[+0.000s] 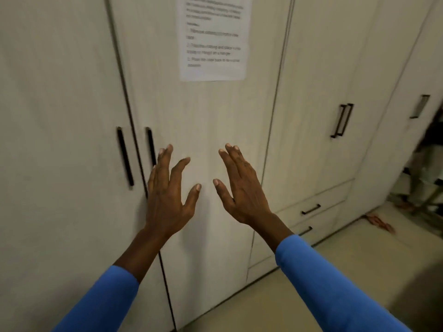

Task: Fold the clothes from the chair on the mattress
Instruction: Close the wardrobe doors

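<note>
My left hand (pixel 167 195) and my right hand (pixel 242 188) are raised side by side in front of a pale wardrobe door (pixel 211 121), backs toward me, fingers spread and straight, holding nothing. Blue sleeves cover both forearms. No mattress or clothes pile shows clearly. At the far right edge part of a chair-like frame (pixel 429 188) with pale things on it is dimly visible.
The wardrobe has dark bar handles (pixel 125 156) and two drawers (pixel 311 209) at lower right. A printed sheet of paper (pixel 213 37) is stuck on the door. Beige floor (pixel 335 271) lies to the right, with a reddish item (pixel 380 222) on it.
</note>
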{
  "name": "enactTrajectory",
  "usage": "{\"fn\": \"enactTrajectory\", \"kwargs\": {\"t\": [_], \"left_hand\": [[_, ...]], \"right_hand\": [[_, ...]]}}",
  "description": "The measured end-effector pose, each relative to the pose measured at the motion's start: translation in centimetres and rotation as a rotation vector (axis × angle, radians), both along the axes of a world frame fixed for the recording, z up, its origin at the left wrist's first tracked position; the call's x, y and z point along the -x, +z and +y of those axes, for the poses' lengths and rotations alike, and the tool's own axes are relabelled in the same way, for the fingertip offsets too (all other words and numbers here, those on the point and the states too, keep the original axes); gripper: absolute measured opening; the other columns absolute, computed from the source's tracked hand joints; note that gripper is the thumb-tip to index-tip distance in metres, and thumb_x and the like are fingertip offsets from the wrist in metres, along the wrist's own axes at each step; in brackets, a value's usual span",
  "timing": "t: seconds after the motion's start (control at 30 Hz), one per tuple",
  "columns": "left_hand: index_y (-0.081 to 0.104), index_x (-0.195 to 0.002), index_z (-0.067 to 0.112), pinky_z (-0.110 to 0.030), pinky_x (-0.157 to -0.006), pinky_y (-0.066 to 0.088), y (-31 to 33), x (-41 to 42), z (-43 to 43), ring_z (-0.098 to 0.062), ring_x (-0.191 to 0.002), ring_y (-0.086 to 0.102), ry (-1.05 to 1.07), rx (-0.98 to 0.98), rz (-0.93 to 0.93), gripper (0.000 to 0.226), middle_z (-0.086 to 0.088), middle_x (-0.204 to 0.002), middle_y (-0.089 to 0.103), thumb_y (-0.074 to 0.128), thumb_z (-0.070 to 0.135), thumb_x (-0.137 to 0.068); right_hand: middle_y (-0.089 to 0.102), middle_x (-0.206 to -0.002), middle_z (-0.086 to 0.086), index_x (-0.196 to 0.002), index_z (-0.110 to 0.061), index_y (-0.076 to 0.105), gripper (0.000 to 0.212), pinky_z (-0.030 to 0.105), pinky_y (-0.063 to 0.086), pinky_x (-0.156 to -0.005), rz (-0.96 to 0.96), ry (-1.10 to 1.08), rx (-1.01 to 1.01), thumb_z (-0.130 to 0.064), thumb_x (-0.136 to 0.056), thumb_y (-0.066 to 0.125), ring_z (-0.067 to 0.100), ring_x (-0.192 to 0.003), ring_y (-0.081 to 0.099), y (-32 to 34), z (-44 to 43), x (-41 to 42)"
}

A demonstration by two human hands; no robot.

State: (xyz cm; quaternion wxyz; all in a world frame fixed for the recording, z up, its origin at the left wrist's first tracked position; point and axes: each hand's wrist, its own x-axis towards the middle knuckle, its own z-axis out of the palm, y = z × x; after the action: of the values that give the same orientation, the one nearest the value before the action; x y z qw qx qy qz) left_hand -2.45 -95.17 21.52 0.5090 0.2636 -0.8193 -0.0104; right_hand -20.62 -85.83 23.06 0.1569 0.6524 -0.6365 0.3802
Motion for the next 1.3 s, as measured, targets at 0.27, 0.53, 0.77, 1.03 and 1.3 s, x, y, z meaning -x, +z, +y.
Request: {"fn": "enactTrajectory", "kwargs": {"t": [0.27, 0.53, 0.77, 1.03, 1.3], "left_hand": [[0.048, -0.148, 0.014, -0.059, -0.114, 0.033, -5.8, 8.0, 13.6, -0.024, -0.16, 0.011, -0.373, -0.121, -0.231, 0.061, -0.008, -0.171, 0.017, 0.063, 0.039, -0.095], [0.055, -0.14, 0.02, -0.066, -0.108, 0.039, -14.4, 16.0, 30.2, -0.03, -0.154, 0.029, -0.908, -0.162, -0.597, 0.061, -0.003, -0.167, 0.022, 0.061, 0.05, -0.088], [0.057, -0.136, 0.027, -0.064, -0.11, 0.039, -21.1, 23.5, 46.2, -0.024, -0.157, 0.022, -1.386, -0.091, -0.876, 0.061, 0.001, -0.168, 0.023, 0.059, 0.058, -0.083], [0.056, -0.135, 0.036, -0.066, -0.115, 0.034, -27.3, 28.6, 63.9, -0.021, -0.159, 0.015, -1.874, -0.007, -1.194, 0.06, 0.005, -0.17, 0.019, 0.054, 0.065, -0.083], [0.046, -0.146, 0.032, -0.049, -0.12, 0.032, -28.7, 21.3, 82.2, -0.006, -0.154, 0.017, -2.392, 0.285, -1.406, 0.068, 0.004, -0.168, 0.026, 0.061, 0.059, -0.085]], "right_hand": [[0.023, -0.169, 0.005, -0.157, -0.017, 0.037, 0.056, 0.039, 0.021, -0.122, -0.181, -0.328, -0.02, -0.039, -0.107, 0.048, 0.023, -0.157, 0.02, -7.2, 19.4, 3.2], [0.028, -0.166, 0.01, -0.154, -0.017, 0.04, 0.052, 0.052, 0.032, -0.119, -0.516, -0.824, -0.065, -0.034, -0.106, 0.051, 0.029, -0.155, 0.025, -18.8, 40.9, 1.5], [0.017, -0.171, 0.003, -0.16, -0.024, 0.032, 0.055, 0.049, 0.019, -0.123, -0.81, -1.372, -0.042, -0.04, -0.108, 0.044, 0.023, -0.157, 0.015, -24.8, 57.1, -3.0], [0.025, -0.165, 0.006, -0.155, -0.023, 0.037, 0.055, 0.052, 0.035, -0.119, -1.132, -1.932, 0.128, -0.036, -0.102, 0.047, 0.028, -0.151, 0.029, -28.9, 68.2, -9.5], [0.025, -0.166, 0.005, -0.157, -0.024, 0.037, 0.058, 0.046, 0.027, -0.124, -1.31, -2.504, 0.625, -0.03, -0.103, 0.055, 0.025, -0.152, 0.028, -30.5, 72.9, -22.3]]}}
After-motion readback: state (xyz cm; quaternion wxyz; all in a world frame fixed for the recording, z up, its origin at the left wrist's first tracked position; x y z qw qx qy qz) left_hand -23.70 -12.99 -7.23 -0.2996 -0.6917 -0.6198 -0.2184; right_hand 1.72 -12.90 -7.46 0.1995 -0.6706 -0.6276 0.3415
